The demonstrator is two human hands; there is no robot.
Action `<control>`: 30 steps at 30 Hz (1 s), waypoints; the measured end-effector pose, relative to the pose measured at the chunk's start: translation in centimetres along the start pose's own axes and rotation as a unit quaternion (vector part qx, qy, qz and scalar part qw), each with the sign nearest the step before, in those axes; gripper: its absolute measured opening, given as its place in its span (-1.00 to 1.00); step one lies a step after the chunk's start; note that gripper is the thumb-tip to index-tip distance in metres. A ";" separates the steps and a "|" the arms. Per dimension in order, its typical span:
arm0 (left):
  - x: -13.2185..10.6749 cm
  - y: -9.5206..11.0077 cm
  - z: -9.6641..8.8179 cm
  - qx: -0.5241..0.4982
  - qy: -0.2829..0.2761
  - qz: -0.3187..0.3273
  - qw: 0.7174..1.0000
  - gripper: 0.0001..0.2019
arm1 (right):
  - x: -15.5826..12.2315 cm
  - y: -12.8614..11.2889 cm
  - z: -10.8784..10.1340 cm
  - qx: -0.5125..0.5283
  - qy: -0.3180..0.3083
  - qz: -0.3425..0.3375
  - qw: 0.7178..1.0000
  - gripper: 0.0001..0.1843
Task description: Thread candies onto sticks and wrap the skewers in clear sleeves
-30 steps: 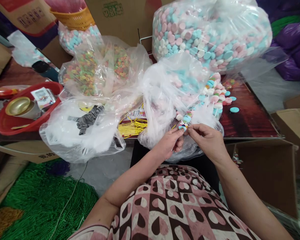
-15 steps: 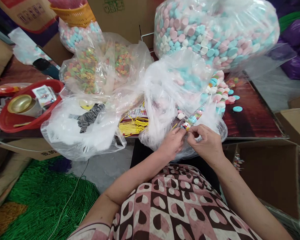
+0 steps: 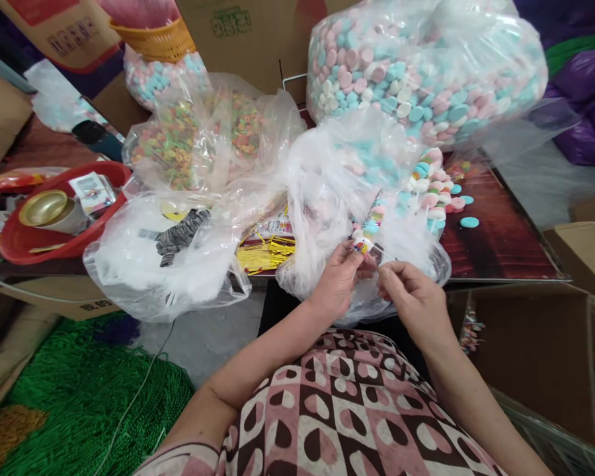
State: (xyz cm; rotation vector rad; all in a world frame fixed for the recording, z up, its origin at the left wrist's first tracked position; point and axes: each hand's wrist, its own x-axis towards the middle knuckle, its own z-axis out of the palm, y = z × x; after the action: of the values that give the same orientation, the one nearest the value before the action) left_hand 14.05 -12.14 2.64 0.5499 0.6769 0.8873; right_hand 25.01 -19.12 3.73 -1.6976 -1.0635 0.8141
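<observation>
My left hand (image 3: 340, 281) is closed around the lower end of a slim clear candy packet (image 3: 371, 225) with a colourful printed figure and pastel sweets inside. The packet points up and away, over the white plastic bag (image 3: 310, 231). Just right of it, my right hand (image 3: 419, 297) pinches thumb and fingertips together close to the packet's lower end. What lies in that pinch is too small to make out. Left of the white bag is a pile of yellow twist ties (image 3: 265, 254).
Loose pastel marshmallows (image 3: 434, 198) spill across the dark red table (image 3: 506, 231). Behind stands a large clear marshmallow bag (image 3: 426, 73). To the left are a bag of ring-shaped candies (image 3: 178, 145), a red basket (image 3: 12, 235) and a grey-striped bundle (image 3: 183, 235). An open carton (image 3: 535, 357) sits lower right.
My right hand has drawn slightly right and down, away from my left hand. The packet now stands more upright and shows more in my left hand.
</observation>
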 end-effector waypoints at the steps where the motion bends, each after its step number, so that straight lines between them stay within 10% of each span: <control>1: 0.0 0.0 0.1 -0.005 0.005 -0.006 1.000 -0.84 | -0.3 0.1 0.3 -0.004 -0.033 0.005 0.999 -0.75; 14: -0.7 0.1 0.1 0.106 -0.036 -0.034 0.993 -0.65 | -1.3 0.4 3.1 0.285 -0.110 0.154 0.940 -0.83; 19: -0.2 0.4 -0.5 0.212 -0.060 0.105 0.970 -0.79 | -1.8 0.5 1.9 0.242 -0.091 0.121 0.958 -0.89; 30: 0.6 1.3 -1.4 0.582 -0.039 0.423 0.693 -0.86 | -1.8 -0.2 1.3 0.185 -0.082 0.112 0.973 -0.76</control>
State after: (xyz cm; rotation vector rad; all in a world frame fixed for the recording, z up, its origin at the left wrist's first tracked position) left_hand 12.60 -10.76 2.39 2.1834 0.8753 1.1898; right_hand 23.08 -20.24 3.61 -1.4632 -0.7744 1.2339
